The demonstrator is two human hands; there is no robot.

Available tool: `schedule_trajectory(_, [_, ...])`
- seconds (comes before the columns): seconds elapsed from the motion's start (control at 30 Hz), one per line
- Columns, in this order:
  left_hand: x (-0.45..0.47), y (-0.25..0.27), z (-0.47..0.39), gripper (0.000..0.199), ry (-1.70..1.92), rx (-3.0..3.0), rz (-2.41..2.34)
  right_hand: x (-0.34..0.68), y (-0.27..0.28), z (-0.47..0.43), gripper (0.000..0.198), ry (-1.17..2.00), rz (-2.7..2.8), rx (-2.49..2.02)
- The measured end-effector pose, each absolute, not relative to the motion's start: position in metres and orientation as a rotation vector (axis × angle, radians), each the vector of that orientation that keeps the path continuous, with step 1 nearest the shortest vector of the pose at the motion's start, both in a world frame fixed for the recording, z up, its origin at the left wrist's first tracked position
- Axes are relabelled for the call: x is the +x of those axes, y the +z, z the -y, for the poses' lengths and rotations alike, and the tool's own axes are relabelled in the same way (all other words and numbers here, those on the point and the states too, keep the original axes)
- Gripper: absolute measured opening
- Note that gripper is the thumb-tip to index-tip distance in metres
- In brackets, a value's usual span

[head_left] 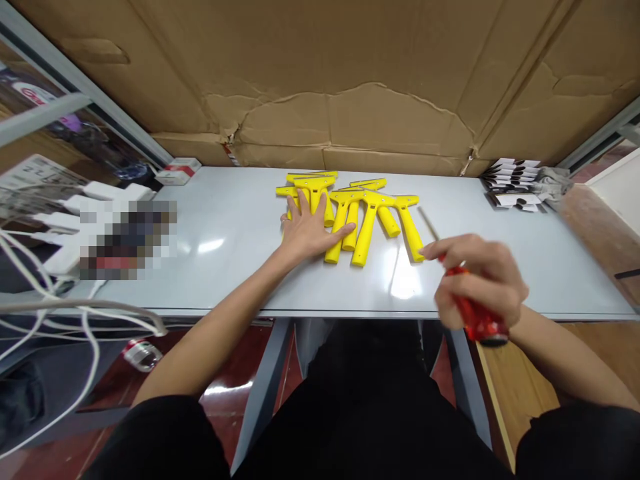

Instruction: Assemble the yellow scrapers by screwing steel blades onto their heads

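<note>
Several yellow T-shaped scrapers lie in an overlapping cluster, with metal strips along some of their heads. My left hand rests on the left part of this cluster, its fingers spread, covering parts of the scrapers under it. Off to the right and nearer to me, my right hand is wrapped around the red handle of a screwdriver. The screwdriver's thin shaft points up and left, near the rightmost scraper. Motion blurs this hand slightly.
The pale tabletop ends at a cardboard wall. At left are a power strip with white plugs, loose cables and a small box. Folded black-and-white packets and a grey cloth sit at back right.
</note>
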State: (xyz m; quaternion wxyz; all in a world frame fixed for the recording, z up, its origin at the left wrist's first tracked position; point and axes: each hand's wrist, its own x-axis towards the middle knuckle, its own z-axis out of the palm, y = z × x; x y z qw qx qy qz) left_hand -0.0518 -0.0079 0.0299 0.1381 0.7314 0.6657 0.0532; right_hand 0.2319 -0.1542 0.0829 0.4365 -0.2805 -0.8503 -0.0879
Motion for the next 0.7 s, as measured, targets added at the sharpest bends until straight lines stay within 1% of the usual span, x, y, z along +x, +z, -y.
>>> schedule_trajectory(0.03, [-0.050, 0.029, 0.006, 0.127, 0.147, 2.123, -1.921, 0.234, 0.085, 0.149, 0.005, -0.298, 2.037, -0.741])
schedule_trajectory(0.07, [-0.048, 0.027, 0.004, 0.126, 0.145, 2.132, -1.914, 0.236, 0.085, 0.141, 0.010, -0.381, 1.998, -0.828])
schedule_trajectory(0.13, [-0.042, 0.025, -0.002, 0.124, 0.155, 2.161, -1.894, 0.235, 0.081, 0.126, 0.022, -0.435, 2.039, -1.271])
schedule_trajectory(0.2, [-0.033, 0.024, -0.007, 0.122, 0.178, 2.192, -1.876, 0.232, 0.071, 0.113, 0.036, -0.341, 2.097, -1.780])
schedule_trajectory(0.27, [-0.024, 0.023, -0.012, 0.120, 0.201, 2.209, -1.860, 0.228, 0.060, 0.106, 0.049, -0.155, 2.159, -2.117])
schedule_trajectory(0.33, [-0.014, 0.022, -0.015, 0.118, 0.220, 2.215, -1.842, 0.226, 0.050, 0.101, 0.056, 0.016, 2.212, -2.221])
schedule_trajectory(0.43, [-0.004, 0.022, -0.020, 0.117, 0.255, 2.222, -1.815, 0.227, 0.044, 0.095, 0.056, 0.155, 2.214, -2.194])
schedule_trajectory(0.7, [0.011, 0.026, -0.045, 0.109, 0.363, 2.193, -1.863, 0.230, 0.045, 0.058, 0.048, 0.203, 2.057, -2.302])
